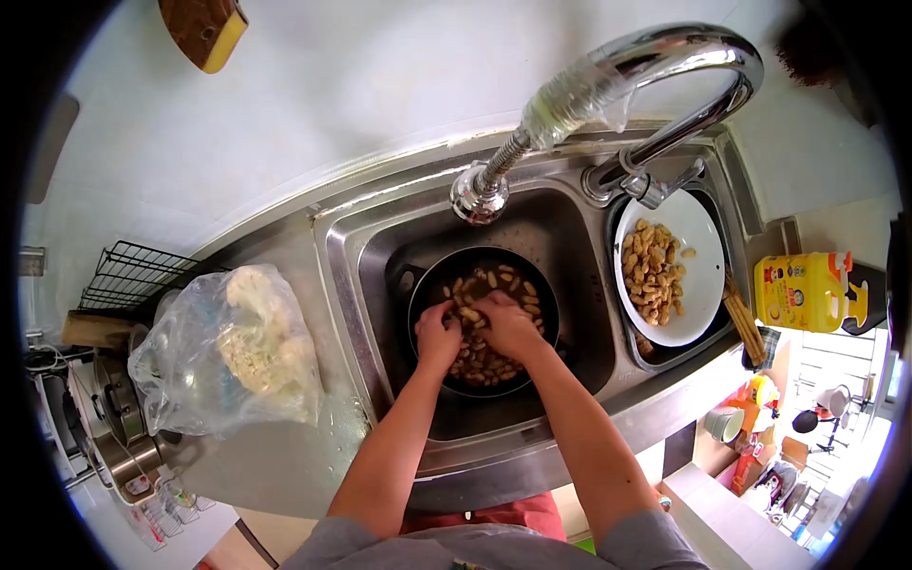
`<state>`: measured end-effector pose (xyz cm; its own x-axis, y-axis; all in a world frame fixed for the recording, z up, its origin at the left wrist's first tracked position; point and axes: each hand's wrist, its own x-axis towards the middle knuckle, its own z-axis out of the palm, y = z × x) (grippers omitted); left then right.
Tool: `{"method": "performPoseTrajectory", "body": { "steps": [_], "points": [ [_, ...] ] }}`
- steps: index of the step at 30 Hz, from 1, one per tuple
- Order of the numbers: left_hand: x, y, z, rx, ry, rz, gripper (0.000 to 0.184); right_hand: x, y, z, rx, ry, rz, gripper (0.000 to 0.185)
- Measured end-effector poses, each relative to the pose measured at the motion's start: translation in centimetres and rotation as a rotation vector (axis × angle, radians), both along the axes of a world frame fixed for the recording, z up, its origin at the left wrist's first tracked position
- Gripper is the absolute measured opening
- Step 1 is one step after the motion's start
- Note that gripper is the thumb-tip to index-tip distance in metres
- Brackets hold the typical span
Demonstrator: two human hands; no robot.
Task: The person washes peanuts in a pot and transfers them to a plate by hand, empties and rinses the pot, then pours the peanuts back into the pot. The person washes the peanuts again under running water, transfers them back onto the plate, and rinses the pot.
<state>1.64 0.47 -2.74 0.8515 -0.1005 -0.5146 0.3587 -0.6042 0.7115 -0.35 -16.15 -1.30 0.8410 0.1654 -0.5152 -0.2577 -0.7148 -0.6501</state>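
Note:
A dark round pan (415, 351) sits in the sink's main basin, holding unshelled peanuts (489, 366) in murky brown water. Both my hands are inside it, close together. My left hand (437, 332) is curled at the pan's left side, its fingers closed around peanuts. Facing it, my right hand (505, 325) bends its fingers inward, also closed on peanuts; some fingertips are hidden among them. To the right, more peanuts (652, 271) lie heaped in a white bowl (698, 285) over the smaller basin.
A chrome faucet (708, 47) arches over the sink (584, 313), its spray head (480, 195) hanging above the pan. On the left counter lies a clear plastic bag with cauliflower (256, 332). Chopsticks (744, 318) and a yellow jug (803, 293) are at the right.

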Motion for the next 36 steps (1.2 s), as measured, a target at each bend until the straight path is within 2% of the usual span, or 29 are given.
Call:
{"method": "performPoseTrajectory", "body": {
  "steps": [1,2,4,5,6,8,10,11,12,13,14,16,18,19,20,21,22,23,24,25,26,27,28,29,30,32,34,35,36],
  "points": [
    [-0.3,0.2,-0.3,0.141,-0.02,-0.05,0.055,-0.4,-0.4,0.5,-0.105,-0.038,-0.042,0.064],
    [-0.7,0.1,-0.4,0.138,-0.019,-0.049,0.055,-0.8,-0.3,1.0,-0.108,-0.038,-0.042,0.064],
    [-1.2,-1.1,0.5,0.193,0.178,0.046,0.064,-1.4,-0.3,2.4,-0.336,-0.062,-0.285,0.069],
    [-1.5,-2.0,1.0,0.19,0.175,0.043,0.064,-1.5,0.2,1.9,-0.352,0.078,-0.238,0.071],
    [-1.6,-3.0,1.6,0.201,0.252,0.052,0.067,-1.5,1.4,1.2,-0.356,0.075,-0.243,0.071],
    [-1.4,-3.5,1.7,0.217,0.326,0.061,0.07,-1.4,3.9,-0.1,-0.503,0.321,-0.1,0.076],
    [-0.9,-2.8,-0.4,-0.065,0.421,0.133,0.071,-1.1,3.6,0.0,-0.41,0.293,-0.11,0.071],
    [-0.8,-2.0,-1.9,-0.241,0.347,0.19,0.065,-0.9,2.8,0.2,-0.25,0.217,-0.148,0.067],
    [-0.6,-1.5,-1.9,-0.236,0.349,0.187,0.065,-0.7,1.9,0.4,-0.094,0.138,-0.188,0.062],
    [-0.2,-1.2,-2.0,-0.287,0.235,0.198,0.064,-0.7,1.3,0.8,-0.066,-0.009,-0.245,0.058],
    [0.1,-1.0,-1.9,-0.339,0.12,0.21,0.062,-0.7,0.6,1.2,-0.068,-0.009,-0.247,0.058],
    [0.3,-1.0,-0.6,-0.294,0.026,0.195,0.06,-0.5,-0.4,3.0,-0.1,-0.118,-0.341,0.066],
    [-0.2,-1.3,1.5,0.146,0.082,-0.019,0.066,-1.4,-0.1,1.8,-0.179,-0.059,-0.367,0.07],
    [-0.5,-1.5,1.5,0.198,0.145,-0.123,0.073,-1.9,0.7,1.0,-0.262,-0.001,-0.351,0.072],
    [-0.8,-2.1,1.4,0.195,0.142,-0.122,0.073,-2.0,1.5,0.1,-0.345,0.057,-0.336,0.073],
    [-1.2,-2.9,1.6,0.259,0.205,-0.15,0.073,-1.3,2.5,1.2,-0.396,0.268,-0.229,0.073],
    [-1.5,-3.3,1.8,0.324,0.268,-0.179,0.074,-1.3,2.7,0.8,-0.397,0.269,-0.23,0.073],
    [-1.9,-3.1,-1.3,0.201,0.159,-0.11,0.07,-1.3,2.9,-0.2,-0.281,0.28,-0.269,0.072],
    [-1.4,-2.6,-1.3,0.202,0.159,-0.11,0.07,-1.1,3.0,-0.7,-0.164,0.292,-0.307,0.07],
    [-0.7,-2.1,-1.5,0.098,0.143,-0.069,0.068,-1.1,2.3,-1.0,-0.096,0.112,-0.257,0.065],
    [-0.1,-1.8,-1.6,-0.007,0.127,-0.027,0.065,-1.4,1.5,-1.2,-0.095,0.114,-0.257,0.065],
    [0.2,-1.6,-0.8,-0.062,0.072,0.049,0.062,-1.0,0.9,0.3,-0.092,-0.035,-0.288,0.06],
    [0.2,-1.3,-0.3,-0.059,0.074,0.049,0.062,-0.7,0.2,1.2,-0.089,-0.185,-0.318,0.055],
    [0.3,-0.9,0.2,-0.009,0.041,0.036,0.064,-0.5,-0.7,1.2,-0.064,-0.208,-0.298,0.064],
    [0.4,-0.8,0.4,0.039,0.006,0.023,0.066,-0.5,-0.7,1.8,-0.064,-0.209,-0.297,0.064],
    [-0.6,-1.2,0.3,0.096,0.004,0.045,0.069,-0.5,-0.6,3.2,-0.356,0.05,-0.31,0.072],
    [-1.2,-1.9,0.2,-0.025,0.272,0.263,0.072,-1.8,0.2,0.7,-0.415,0.098,-0.287,0.076],
    [-1.6,-2.0,-0.8,-0.027,0.271,0.262,0.072,-2.3,1.5,-0.1,-0.441,0.19,-0.275,0.075],
    [-1.8,-2.2,-1.3,-0.108,0.409,0.344,0.069,-2.4,2.4,-0.5,-0.464,0.284,-0.263,0.074]
  ]
}}
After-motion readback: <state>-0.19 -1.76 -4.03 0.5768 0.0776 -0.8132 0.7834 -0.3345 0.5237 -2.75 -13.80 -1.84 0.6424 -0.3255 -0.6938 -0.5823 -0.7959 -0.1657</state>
